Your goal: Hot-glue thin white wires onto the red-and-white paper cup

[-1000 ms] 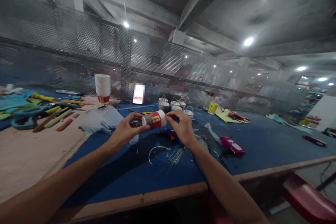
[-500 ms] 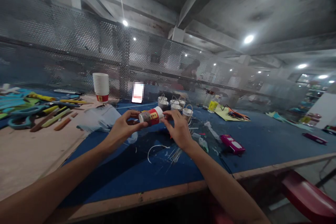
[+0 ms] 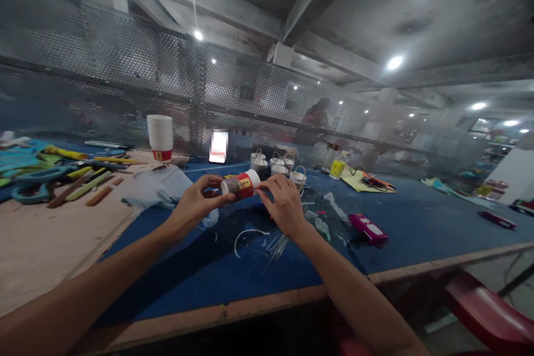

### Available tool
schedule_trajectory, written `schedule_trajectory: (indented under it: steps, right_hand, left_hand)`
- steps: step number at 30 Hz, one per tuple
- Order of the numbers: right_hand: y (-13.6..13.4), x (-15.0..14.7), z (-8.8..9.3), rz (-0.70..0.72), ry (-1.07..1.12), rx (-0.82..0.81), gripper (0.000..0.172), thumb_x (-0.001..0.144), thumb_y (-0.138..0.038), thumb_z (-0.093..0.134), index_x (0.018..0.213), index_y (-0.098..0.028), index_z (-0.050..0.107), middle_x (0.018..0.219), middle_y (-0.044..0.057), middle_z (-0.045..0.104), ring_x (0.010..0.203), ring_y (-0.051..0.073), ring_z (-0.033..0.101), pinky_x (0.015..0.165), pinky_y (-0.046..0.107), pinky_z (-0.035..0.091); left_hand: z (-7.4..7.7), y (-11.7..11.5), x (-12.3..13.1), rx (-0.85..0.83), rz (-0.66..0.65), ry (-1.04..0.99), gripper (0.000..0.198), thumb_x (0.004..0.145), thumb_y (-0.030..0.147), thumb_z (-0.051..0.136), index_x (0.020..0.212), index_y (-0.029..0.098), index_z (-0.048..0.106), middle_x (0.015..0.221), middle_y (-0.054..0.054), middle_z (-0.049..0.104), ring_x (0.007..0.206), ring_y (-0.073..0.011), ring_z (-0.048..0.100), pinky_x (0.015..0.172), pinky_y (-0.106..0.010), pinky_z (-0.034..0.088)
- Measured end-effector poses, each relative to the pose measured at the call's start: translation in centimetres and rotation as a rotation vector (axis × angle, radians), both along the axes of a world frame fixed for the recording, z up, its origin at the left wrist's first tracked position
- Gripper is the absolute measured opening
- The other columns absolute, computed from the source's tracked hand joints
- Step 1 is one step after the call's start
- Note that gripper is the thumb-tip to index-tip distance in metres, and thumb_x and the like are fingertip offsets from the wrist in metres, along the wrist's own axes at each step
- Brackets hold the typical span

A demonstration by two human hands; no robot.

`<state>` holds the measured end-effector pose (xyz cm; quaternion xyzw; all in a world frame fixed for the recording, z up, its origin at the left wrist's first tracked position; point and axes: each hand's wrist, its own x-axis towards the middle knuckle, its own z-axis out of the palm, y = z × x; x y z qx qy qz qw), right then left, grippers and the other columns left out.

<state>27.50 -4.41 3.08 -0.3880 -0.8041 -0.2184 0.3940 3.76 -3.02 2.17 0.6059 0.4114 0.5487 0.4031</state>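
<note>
A small paper cup (image 3: 245, 184) with a red printed band lies tilted on its side in the air above the blue table. Its left end looks greyish brown and its right end white. My left hand (image 3: 203, 196) grips the left end between thumb and fingers. At the white end, my right hand (image 3: 284, 201) has thumb and fingertips closed together against the cup; anything small between them is hidden. Behind my hands stand several white cups with looped handles (image 3: 278, 166). Thin white strips (image 3: 277, 246) lie on the table below.
A stack of paper cups (image 3: 161, 133) stands at the back left, near scissors (image 3: 31, 192) and coloured sticks (image 3: 97, 184). A lit phone (image 3: 218, 147) leans by the mesh partition. Glass jars (image 3: 340, 164) and a purple packet (image 3: 367, 229) are on the right. A red stool (image 3: 488, 311) is beside the table.
My right hand has shifted slightly, its fingers bunched closer at the white end of the cup. The left hand keeps its hold and the cup has hardly moved.
</note>
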Motion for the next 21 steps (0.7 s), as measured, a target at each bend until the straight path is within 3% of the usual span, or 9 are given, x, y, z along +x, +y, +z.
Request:
schedule_trajectory:
  steps: [11, 21]
  right_hand:
    - [-0.7, -0.8, 0.0, -0.005, -0.069, 0.034, 0.01, 0.104, -0.021, 0.057, 0.098, -0.021, 0.065, 0.095, 0.006, 0.071, 0.092, 0.022, 0.063, 0.085, 0.037, 0.041]
    - [-1.2, -1.3, -0.1, 0.083, -0.144, -0.024, 0.013, 0.104, -0.019, 0.054, 0.097, -0.021, 0.064, 0.095, 0.005, 0.073, 0.093, 0.02, 0.064, 0.09, 0.037, 0.039]
  left_hand:
    - [-0.2, 0.4, 0.1, -0.003, 0.004, -0.018, 0.052, 0.064, 0.037, 0.092, 0.106, 0.02, 0.066, 0.105, -0.007, 0.073, 0.088, -0.0253, 0.074, 0.076, -0.038, 0.06]
    - [-0.5, 0.8, -0.4, -0.002, 0.004, -0.037, 0.048, 0.067, 0.034, 0.09, 0.107, 0.019, 0.066, 0.106, -0.007, 0.072, 0.088, -0.0247, 0.073, 0.079, -0.041, 0.061]
